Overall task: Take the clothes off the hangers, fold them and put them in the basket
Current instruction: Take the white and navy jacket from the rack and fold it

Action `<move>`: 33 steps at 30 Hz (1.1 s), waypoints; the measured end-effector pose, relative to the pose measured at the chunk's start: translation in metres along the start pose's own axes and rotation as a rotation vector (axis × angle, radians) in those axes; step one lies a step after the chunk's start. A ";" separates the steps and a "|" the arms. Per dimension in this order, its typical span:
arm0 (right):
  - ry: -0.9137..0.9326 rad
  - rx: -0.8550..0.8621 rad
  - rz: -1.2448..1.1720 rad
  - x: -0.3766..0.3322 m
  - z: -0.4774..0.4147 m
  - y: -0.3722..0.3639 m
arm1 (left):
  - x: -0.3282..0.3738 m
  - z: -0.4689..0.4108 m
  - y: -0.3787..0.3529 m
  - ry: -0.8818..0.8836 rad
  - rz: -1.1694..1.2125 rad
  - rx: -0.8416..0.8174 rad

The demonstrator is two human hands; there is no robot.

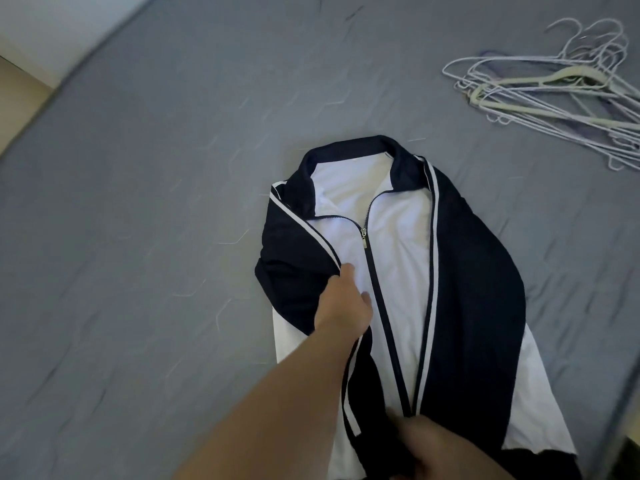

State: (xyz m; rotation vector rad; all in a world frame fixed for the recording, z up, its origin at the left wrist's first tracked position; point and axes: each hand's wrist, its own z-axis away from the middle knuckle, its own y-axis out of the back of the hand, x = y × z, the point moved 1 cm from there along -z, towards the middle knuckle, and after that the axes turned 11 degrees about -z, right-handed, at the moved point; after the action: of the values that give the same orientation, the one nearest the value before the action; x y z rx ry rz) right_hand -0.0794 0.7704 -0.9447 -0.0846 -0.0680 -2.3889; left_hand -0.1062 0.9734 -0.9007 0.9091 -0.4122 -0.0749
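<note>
While the jacket [398,271] lay at the bed's [138,202] six o'clock, hangers [561,76] at two, my left grip [343,299] pinched its sleeve [294,271]; my right grip [436,448], blurred, met the hem [547,434], closure untellable.

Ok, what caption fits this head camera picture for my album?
Left hand grips the sleeve of a navy-and-white jacket laid on the grey bed, empty hangers piled nearby.

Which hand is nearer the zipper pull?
Left. The left hand holds the jacket just below the zipper pull; the right hand is down at the hem.
</note>
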 end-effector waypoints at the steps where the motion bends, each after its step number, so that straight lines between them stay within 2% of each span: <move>1: -0.016 0.026 0.033 -0.001 0.005 -0.008 | 0.003 -0.001 0.001 0.005 0.039 0.017; 3: 0.013 0.088 0.173 0.001 0.011 -0.017 | 0.002 -0.006 0.010 -0.014 0.040 0.082; 5: 0.098 0.157 0.313 -0.001 0.027 -0.020 | -0.007 -0.015 0.028 0.005 -0.021 0.243; 7: 0.215 0.281 0.507 -0.010 0.045 -0.022 | -0.027 -0.027 0.049 0.121 -0.014 0.431; 9: 0.363 0.339 0.721 -0.021 0.056 -0.027 | -0.061 -0.043 0.065 0.308 0.036 0.493; 12: 0.655 0.397 0.702 -0.042 0.071 -0.041 | -0.111 -0.065 0.076 0.540 0.170 0.320; 16: 0.841 0.372 1.013 -0.046 0.068 -0.072 | -0.136 -0.069 0.067 0.443 0.556 0.176; 18: 0.830 0.446 1.030 -0.044 0.060 -0.076 | -0.144 -0.068 0.065 0.335 0.588 0.088; 21: 0.762 0.595 0.909 -0.045 0.058 -0.068 | -0.148 -0.060 0.061 0.111 0.458 -0.101; 23: 0.714 0.672 0.859 -0.049 0.057 -0.057 | -0.150 -0.058 0.059 0.013 0.419 -0.126; 25: 0.628 0.680 0.813 -0.053 0.056 -0.045 | -0.151 -0.061 0.056 0.013 0.440 -0.132; 27: 0.516 0.665 0.755 -0.057 0.054 -0.037 | -0.149 -0.061 0.055 0.101 0.513 -0.093; 29: 0.454 0.648 0.760 -0.059 0.052 -0.036 | -0.145 -0.059 0.053 0.179 0.538 0.020; 31: 0.444 0.636 0.787 -0.060 0.051 -0.038 | -0.137 -0.055 0.053 0.176 0.399 0.161; 33: 0.451 0.618 0.755 -0.062 0.050 -0.038 | -0.129 -0.052 0.052 0.121 0.288 0.232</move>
State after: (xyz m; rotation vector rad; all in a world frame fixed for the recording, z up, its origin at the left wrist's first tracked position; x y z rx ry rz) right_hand -0.0582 0.8441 -0.9010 0.6097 -0.4651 -1.5041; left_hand -0.2111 1.0749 -0.9297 1.0670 -0.4404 0.2954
